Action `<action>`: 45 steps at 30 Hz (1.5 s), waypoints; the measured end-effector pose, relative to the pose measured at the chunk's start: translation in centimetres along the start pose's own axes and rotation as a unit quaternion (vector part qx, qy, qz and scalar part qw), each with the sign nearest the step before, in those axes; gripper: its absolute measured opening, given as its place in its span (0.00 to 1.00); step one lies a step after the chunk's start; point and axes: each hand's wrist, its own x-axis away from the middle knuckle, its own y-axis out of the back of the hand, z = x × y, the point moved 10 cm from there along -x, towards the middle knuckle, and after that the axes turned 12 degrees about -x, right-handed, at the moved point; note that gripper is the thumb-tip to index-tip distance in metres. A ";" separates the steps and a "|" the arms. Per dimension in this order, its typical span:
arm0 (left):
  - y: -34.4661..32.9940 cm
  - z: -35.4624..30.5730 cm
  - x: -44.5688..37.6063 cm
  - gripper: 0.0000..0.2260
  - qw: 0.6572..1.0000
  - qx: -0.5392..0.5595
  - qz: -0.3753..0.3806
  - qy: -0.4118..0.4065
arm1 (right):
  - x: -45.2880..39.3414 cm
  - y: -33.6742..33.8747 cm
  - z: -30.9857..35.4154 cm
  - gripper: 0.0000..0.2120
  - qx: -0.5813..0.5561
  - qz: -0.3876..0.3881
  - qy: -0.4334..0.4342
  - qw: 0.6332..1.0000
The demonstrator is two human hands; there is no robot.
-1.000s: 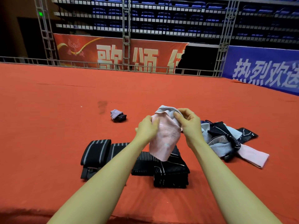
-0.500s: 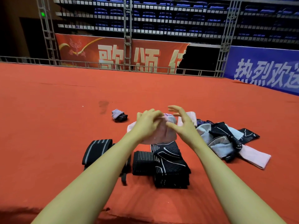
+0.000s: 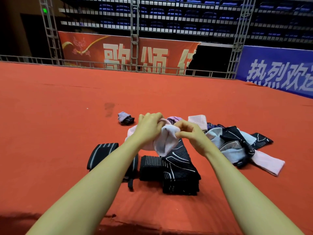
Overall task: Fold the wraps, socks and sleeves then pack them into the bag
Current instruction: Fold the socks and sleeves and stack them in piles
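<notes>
A pale pink sock is bunched in the air between both hands. My left hand grips its upper part with curled fingers. My right hand pinches the cuff edge between thumb and fingers. Under them lie folded black striped wraps and a stack of folded black sleeves. To the right is a loose heap of grey, black and pink sleeves and socks. A small folded purple and black sock bundle sits farther back. No bag is in view.
Everything rests on a wide red carpeted stage floor. Its near edge runs along the bottom of the view. A metal rail, trusses and banners stand at the far edge.
The pink sock hung open between both hands a second ago. It has since been gathered and turned over, and my right hand now pinches its cuff.
</notes>
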 end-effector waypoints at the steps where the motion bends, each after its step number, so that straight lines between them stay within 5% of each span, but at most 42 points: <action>1: -0.1 0.4 -0.1 0.09 1.000 -0.011 -0.004 0.004 | 0.2 0.3 -0.1 0.06 -0.017 -0.009 0.001 1.000; 8: -1.2 1.5 -0.1 0.08 0.992 -0.124 -0.020 0.021 | 1.8 6.5 -0.4 0.13 0.021 -0.284 0.067 0.956; 12: -1.9 1.5 -0.7 0.09 0.987 -0.159 0.000 0.038 | 1.7 7.0 -1.4 0.15 0.057 -0.333 0.052 0.940; 19: -3.9 -0.3 0.4 0.13 0.995 -0.064 0.015 0.069 | 1.1 5.9 -5.4 0.06 -0.012 -0.298 -0.052 0.953; 25: -8.7 -1.1 2.2 0.18 0.985 -0.017 0.167 0.047 | 1.8 6.5 -5.5 0.08 0.015 -0.288 -0.039 0.957; 28: -9.6 -0.4 2.6 0.18 0.970 0.116 0.192 0.095 | 1.5 5.9 -5.0 0.12 0.022 -0.250 -0.025 0.968; 32: -9.3 -0.3 2.5 0.11 0.944 0.255 0.180 0.108 | 1.1 5.9 -6.2 0.07 0.016 -0.231 -0.040 0.972; 36: -8.8 -1.1 3.1 0.03 0.913 0.353 0.185 0.084 | 1.1 6.7 -6.9 0.21 0.037 -0.241 -0.043 0.969; 40: -9.3 -1.3 3.4 0.05 0.921 0.329 0.200 0.059 | 1.6 6.3 -7.7 0.14 0.025 -0.225 -0.084 0.970; 45: -7.9 0.6 3.0 0.10 0.922 0.349 0.082 0.147 | 2.6 3.2 -7.5 0.10 -0.041 -0.117 -0.126 0.984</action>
